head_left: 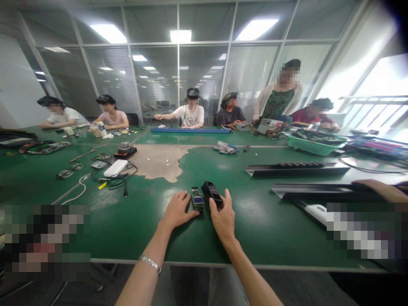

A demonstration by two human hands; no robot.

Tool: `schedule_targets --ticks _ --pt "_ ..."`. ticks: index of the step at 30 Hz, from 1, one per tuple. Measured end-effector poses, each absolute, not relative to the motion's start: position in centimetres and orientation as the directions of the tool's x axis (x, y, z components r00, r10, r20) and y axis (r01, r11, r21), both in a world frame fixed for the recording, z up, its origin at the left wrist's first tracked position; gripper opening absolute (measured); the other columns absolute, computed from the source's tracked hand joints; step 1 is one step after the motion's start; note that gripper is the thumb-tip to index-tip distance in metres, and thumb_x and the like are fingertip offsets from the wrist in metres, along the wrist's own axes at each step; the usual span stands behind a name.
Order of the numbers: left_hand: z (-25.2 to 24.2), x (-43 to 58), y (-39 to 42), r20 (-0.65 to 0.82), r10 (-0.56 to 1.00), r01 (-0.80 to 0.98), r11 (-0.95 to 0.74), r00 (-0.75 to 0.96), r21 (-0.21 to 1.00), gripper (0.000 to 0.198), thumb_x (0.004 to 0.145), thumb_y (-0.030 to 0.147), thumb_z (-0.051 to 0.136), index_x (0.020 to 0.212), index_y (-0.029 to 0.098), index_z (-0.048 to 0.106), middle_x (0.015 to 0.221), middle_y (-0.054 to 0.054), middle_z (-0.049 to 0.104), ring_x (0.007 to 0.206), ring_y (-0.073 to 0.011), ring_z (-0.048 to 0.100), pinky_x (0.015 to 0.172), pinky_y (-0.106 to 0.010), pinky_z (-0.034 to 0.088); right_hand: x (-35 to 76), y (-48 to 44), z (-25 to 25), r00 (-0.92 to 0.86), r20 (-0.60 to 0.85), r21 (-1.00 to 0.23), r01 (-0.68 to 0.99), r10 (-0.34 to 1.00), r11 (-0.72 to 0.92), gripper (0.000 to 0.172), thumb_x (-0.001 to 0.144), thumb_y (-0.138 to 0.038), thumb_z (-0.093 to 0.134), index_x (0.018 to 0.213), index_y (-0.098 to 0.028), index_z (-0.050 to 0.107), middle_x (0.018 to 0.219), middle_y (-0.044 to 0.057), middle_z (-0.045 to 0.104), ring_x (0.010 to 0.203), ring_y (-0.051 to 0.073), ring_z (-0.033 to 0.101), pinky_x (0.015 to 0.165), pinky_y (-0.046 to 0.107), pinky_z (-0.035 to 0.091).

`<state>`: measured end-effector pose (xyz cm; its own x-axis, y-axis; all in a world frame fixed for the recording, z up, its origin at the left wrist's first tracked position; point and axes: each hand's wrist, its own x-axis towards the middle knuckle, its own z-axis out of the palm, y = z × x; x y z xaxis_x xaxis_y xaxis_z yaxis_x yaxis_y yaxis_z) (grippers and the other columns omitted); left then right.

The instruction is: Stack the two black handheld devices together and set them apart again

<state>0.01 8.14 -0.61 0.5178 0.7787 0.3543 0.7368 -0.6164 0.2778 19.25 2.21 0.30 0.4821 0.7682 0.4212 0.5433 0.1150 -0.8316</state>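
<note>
A small green circuit board [197,200] with a little blue-grey display lies on the green table in front of me. My left hand [177,209] rests palm down just left of it, fingers stretched out and thumb beneath its near end; I cannot tell whether they touch it. In my right hand [224,216] is a black plastic housing [212,193], tilted up beside the board, gripped between thumb and fingers. The housing has window-like openings on its upper face, and its lower end is partly covered by my fingers.
Left of my hands lie a white plastic box [115,168], black cables and glasses [68,171]. Long black metal channels [299,169] stretch across the right, where another person's hand [379,189] rests. A green basket [314,144] stands farther back. Several people sit around the table.
</note>
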Motion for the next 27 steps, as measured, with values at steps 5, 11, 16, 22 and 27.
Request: schedule_targets --ticks 5,11,16,22,27 --pt "-0.8 0.0 8.2 0.354 0.783 0.731 -0.613 0.512 0.299 0.071 0.085 0.069 0.066 0.137 0.023 0.056 0.148 -0.014 0.052 0.137 -0.034 0.046 0.116 -0.051 0.035 17.9 2.1 1.5 0.443 0.473 -0.833 0.505 0.762 0.224 0.081 0.091 -0.052 0.057 0.157 -0.014 0.028 0.125 0.016 0.069 0.11 0.029 0.068 0.098 0.045 0.052" --pt "-0.8 0.0 8.2 0.369 0.776 0.729 -0.619 0.511 0.291 0.069 0.087 0.065 0.065 0.139 0.021 0.055 0.147 -0.015 0.052 0.137 -0.0339 0.046 0.116 -0.051 0.034 16.2 1.9 1.8 0.353 0.477 -0.777 0.598 0.805 0.197 0.078 0.093 -0.05 0.055 0.156 -0.012 0.03 0.129 0.019 0.066 0.113 0.031 0.066 0.099 0.049 0.051" --pt "-0.6 0.1 8.1 0.375 0.77 0.722 -0.627 0.516 0.292 0.06 0.087 0.058 0.066 0.135 0.023 0.058 0.144 -0.014 0.054 0.135 -0.0341 0.049 0.114 -0.051 0.037 15.8 2.1 1.4 0.302 0.546 -0.701 0.675 0.782 0.229 0.075 0.095 -0.047 0.051 0.157 -0.012 0.029 0.134 0.02 0.063 0.118 0.032 0.064 0.102 0.052 0.048" --pt "-0.6 0.1 8.2 0.357 0.779 0.721 -0.619 0.515 0.311 0.066 0.08 0.053 0.072 0.136 0.023 0.054 0.145 -0.014 0.054 0.136 -0.0342 0.047 0.115 -0.051 0.036 15.6 2.1 1.2 0.265 0.57 -0.663 0.708 0.777 0.245 0.076 0.096 -0.047 0.052 0.157 -0.011 0.027 0.138 0.021 0.06 0.122 0.032 0.062 0.103 0.051 0.049" --pt "-0.3 0.2 8.1 0.367 0.781 0.705 -0.619 0.506 0.347 0.074 0.078 0.053 0.073 0.14 0.023 0.047 0.143 -0.013 0.055 0.133 -0.0335 0.05 0.113 -0.05 0.038 15.4 2.2 1.2 0.277 0.56 -0.662 0.716 0.781 0.221 0.075 0.095 -0.045 0.052 0.157 -0.01 0.028 0.136 0.022 0.061 0.119 0.033 0.063 0.102 0.051 0.049"
